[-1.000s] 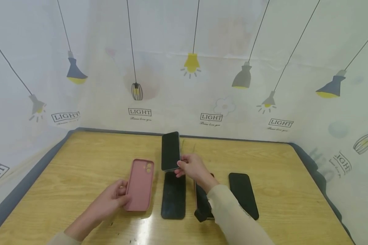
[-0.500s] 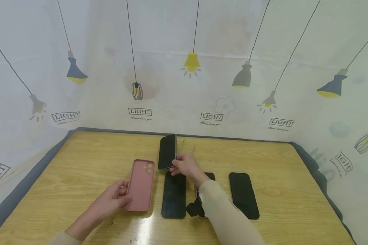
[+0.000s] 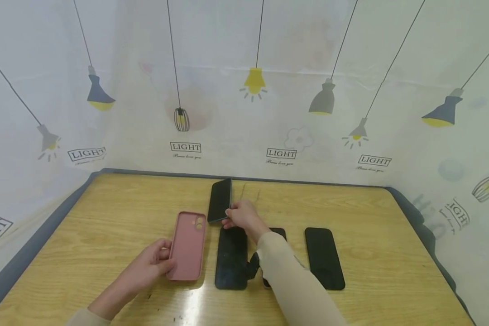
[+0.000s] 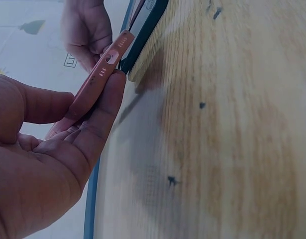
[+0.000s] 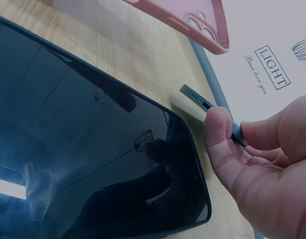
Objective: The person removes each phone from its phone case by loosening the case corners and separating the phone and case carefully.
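Holding pink case (image 3: 188, 249), dark-screened phone (image 3: 219, 200), backdrop (image 3: 222, 120) bearing boxed "LIGHT" labels (image 3: 185, 147)

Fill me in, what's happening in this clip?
A person at a wooden table has something in each hand. The left hand holds an empty pink phone case, its inside facing up toward the head camera. The right hand pinches a dark-screened phone near its lower end, tilted and apart from the case. Lying on the table are a middle phone, a rightmost phone and, between them, a dark device mostly hidden by the right sleeve.
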`<action>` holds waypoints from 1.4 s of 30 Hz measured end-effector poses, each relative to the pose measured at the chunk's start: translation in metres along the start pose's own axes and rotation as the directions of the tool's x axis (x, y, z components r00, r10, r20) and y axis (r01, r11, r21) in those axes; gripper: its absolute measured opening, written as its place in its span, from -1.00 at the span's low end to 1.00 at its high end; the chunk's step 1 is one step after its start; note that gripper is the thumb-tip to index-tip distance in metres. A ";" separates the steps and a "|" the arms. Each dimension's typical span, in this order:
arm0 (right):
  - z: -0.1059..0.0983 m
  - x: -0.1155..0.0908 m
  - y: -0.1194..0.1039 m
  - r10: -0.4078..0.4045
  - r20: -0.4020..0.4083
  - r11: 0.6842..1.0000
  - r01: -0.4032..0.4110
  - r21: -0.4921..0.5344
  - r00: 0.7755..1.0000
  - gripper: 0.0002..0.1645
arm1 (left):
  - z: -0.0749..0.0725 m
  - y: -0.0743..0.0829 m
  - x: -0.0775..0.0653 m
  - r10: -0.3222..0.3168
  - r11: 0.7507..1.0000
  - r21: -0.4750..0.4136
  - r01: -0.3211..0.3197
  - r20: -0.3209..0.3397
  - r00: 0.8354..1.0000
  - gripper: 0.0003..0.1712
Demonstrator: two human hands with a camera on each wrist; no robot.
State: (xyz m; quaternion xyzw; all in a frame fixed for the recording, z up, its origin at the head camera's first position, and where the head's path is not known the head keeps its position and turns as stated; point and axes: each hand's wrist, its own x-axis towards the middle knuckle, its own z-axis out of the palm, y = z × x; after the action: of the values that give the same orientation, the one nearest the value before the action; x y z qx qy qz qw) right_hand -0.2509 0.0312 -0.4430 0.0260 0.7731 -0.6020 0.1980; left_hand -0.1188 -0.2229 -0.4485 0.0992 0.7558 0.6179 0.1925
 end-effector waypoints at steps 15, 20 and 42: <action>0.012 0.011 -0.003 0.033 -0.045 0.999 -0.032 0.004 0.998 -0.84 | -0.004 0.002 -0.001 0.008 1.000 -0.003 -0.008 -0.006 1.000 -0.62; 0.016 0.015 -0.006 0.033 -0.080 0.998 -0.037 -0.047 0.996 -0.84 | -0.005 0.002 -0.001 0.012 1.000 0.008 -0.012 -0.008 1.000 -0.59; 0.014 0.023 -0.013 -0.001 -0.144 0.930 -0.052 -0.365 0.990 -0.57 | -0.007 0.007 0.000 -0.030 0.999 0.031 0.031 -0.025 0.999 -0.63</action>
State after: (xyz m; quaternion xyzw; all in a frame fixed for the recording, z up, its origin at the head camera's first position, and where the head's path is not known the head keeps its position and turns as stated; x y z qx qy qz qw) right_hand -0.2715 0.0097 -0.4414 0.0410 0.8838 -0.4406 0.1518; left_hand -0.1224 -0.2274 -0.4411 0.0830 0.7691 0.6043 0.1910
